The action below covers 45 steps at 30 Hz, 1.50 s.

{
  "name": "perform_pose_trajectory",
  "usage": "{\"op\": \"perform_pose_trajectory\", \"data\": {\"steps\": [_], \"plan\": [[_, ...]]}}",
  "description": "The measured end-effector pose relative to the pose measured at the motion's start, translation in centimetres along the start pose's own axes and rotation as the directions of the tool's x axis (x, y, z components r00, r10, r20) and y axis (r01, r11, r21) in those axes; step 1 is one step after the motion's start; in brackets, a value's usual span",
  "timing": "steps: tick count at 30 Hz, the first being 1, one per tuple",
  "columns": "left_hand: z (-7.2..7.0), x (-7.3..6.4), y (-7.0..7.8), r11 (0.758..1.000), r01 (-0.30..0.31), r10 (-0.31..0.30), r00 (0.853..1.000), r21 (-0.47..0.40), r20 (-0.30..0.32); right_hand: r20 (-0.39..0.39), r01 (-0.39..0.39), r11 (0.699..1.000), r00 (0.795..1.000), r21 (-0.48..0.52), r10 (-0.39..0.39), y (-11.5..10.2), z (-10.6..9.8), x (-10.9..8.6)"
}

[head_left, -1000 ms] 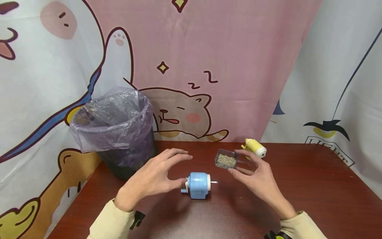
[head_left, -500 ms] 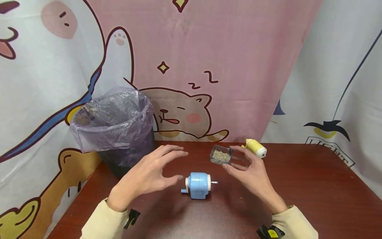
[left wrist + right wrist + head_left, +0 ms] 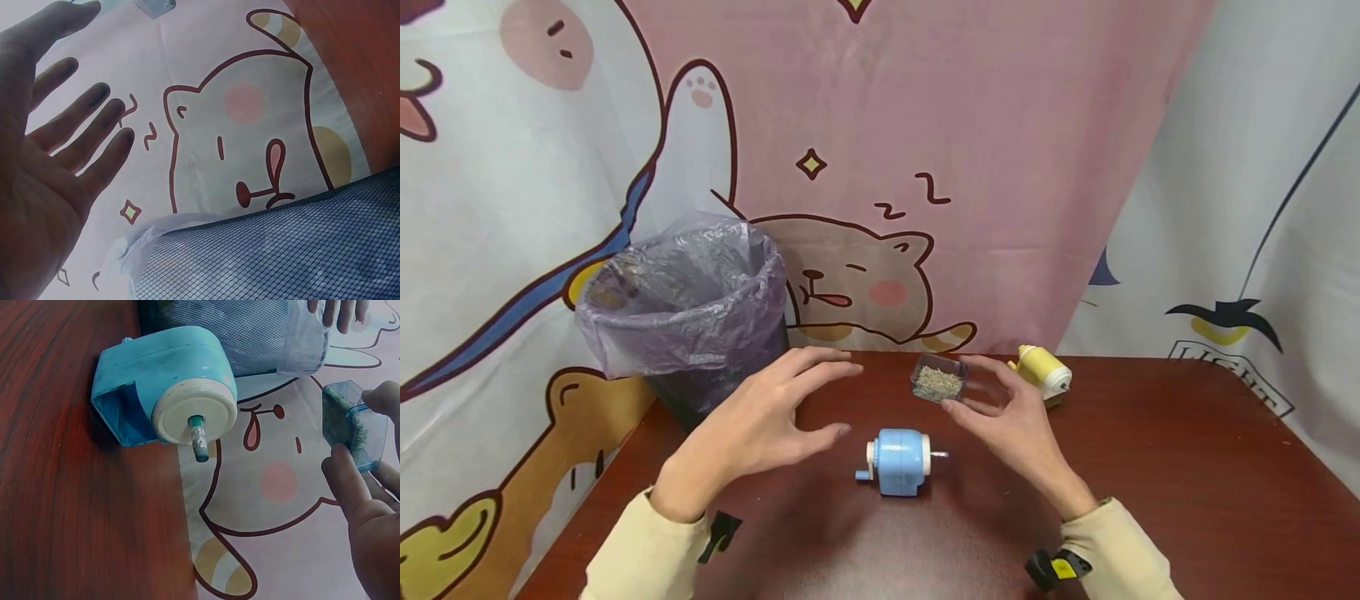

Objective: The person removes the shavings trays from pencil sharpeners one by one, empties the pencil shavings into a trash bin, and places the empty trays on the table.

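Observation:
My right hand (image 3: 1011, 425) pinches a small clear shavings tray (image 3: 938, 377) between thumb and fingers, above the table. Pale pencil shavings (image 3: 359, 434) fill much of the tray. On the table below and between the hands stands a blue crank pencil sharpener (image 3: 901, 462), its handle to the left. A short pencil stub (image 3: 198, 439) sticks out of its cream front, and an open slot shows in its body in the right wrist view. My left hand (image 3: 752, 417) hovers left of the sharpener, fingers spread, holding nothing; the left wrist view shows its bare palm.
A mesh waste bin (image 3: 722, 387) lined with a purple plastic bag (image 3: 700, 333) stands at the back left, just beyond the left hand. A yellow crank sharpener (image 3: 1042, 371) lies behind the right hand. A printed cloth (image 3: 1000, 167) hangs along the table's back edge.
The right hand has carried the tray leftward and slightly up, toward the bin. The left hand has also drifted left and up, away from the blue sharpener's handle.

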<state>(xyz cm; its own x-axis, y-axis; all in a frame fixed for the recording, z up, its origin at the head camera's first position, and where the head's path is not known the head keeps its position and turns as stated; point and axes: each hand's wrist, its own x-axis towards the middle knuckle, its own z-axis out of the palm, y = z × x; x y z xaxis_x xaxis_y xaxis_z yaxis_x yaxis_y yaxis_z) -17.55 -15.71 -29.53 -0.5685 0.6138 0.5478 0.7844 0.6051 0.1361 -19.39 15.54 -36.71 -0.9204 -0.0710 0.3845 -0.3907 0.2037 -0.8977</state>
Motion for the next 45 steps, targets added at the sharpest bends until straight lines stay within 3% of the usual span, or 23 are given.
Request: {"op": "perform_pose_trajectory", "data": {"steps": [8, 13, 24, 32, 41, 45], "plan": [[-1.3, 0.0, 0.0, 1.0, -0.017, 0.018, 0.999, 0.012, -0.029, 0.006, -0.027, 0.999, 1.0, 0.03, 0.027, -0.3, 0.9, 0.6], [-1.9, -0.2, -0.4, 0.999, -0.032, 0.034, 0.997, 0.032, -0.073, 0.002, 0.006, 0.997, 1.0, 0.078, -0.006, -0.7, 1.6, 1.1], [-3.4, -0.8, -1.0, 0.999, -0.006, 0.011, 0.993, 0.045, -0.12, -0.006, 0.054, 0.991, 0.999, 0.123, -0.054, -1.5, 2.5, 1.8], [-4.9, -1.4, -1.6, 0.999, -0.018, 0.023, 0.981, 0.027, -0.195, -0.033, 0.096, 0.985, 0.995, 0.146, -0.092, -2.2, 2.7, 2.4], [-6.1, -2.3, -2.5, 0.999, 0.019, -0.009, 0.974, 0.04, -0.227, -0.024, 0.103, 0.982, 0.995, 0.155, -0.101, -2.8, 3.3, 2.8], [-6.6, -2.6, -2.8, 0.999, 0.022, -0.011, 0.961, 0.039, -0.275, -0.018, 0.096, 0.983, 0.995, 0.158, -0.094, -2.9, 3.3, 2.8]]}}
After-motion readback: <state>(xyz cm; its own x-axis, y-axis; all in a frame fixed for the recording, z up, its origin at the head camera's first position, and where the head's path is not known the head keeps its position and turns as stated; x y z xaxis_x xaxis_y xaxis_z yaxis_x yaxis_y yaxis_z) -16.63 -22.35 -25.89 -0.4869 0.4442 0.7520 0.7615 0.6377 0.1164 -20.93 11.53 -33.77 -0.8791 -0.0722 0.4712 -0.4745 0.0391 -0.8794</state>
